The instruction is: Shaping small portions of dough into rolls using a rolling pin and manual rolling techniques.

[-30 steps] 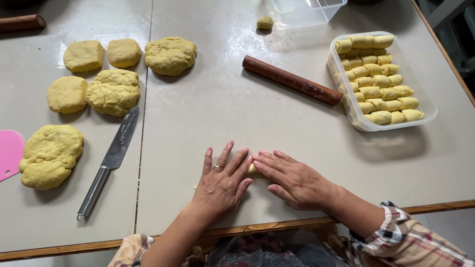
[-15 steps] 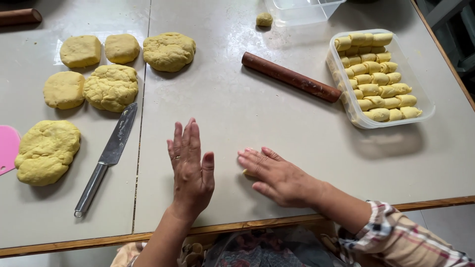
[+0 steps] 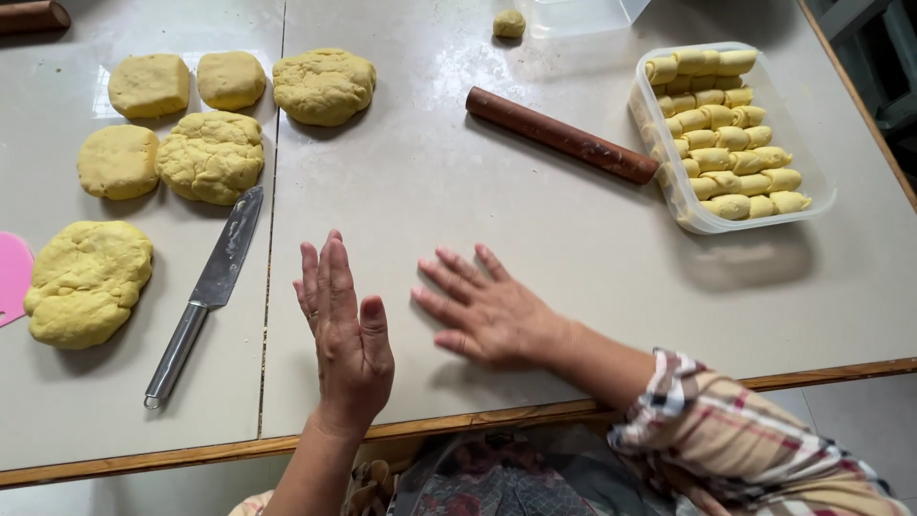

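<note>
My left hand (image 3: 344, 330) is lifted just above the grey table (image 3: 535, 239), fingers straight and close together, holding nothing. My right hand (image 3: 489, 311) lies palm down on the table to its right with its fingers spread. Whatever is under that palm is hidden. A steel knife (image 3: 205, 291) lies left of my left hand. A brown wooden rolling pin (image 3: 559, 136) lies beyond my right hand. A clear plastic tub (image 3: 755, 222) at the right holds several small yellow dough rolls (image 3: 726, 143).
Several flattened yellow dough lumps lie at the left, the largest (image 3: 88, 282) beside a pink scraper (image 3: 11, 277). A small dough ball (image 3: 508, 23) and a clear container (image 3: 583, 14) are at the back. A second rolling pin (image 3: 33, 16) is at the far left corner. The table's wooden front edge (image 3: 478, 420) runs near my body.
Both hands were flat together over a small dough piece. My left hand has lifted off and moved left. My right hand has slid forward, and the dough piece no longer shows.
</note>
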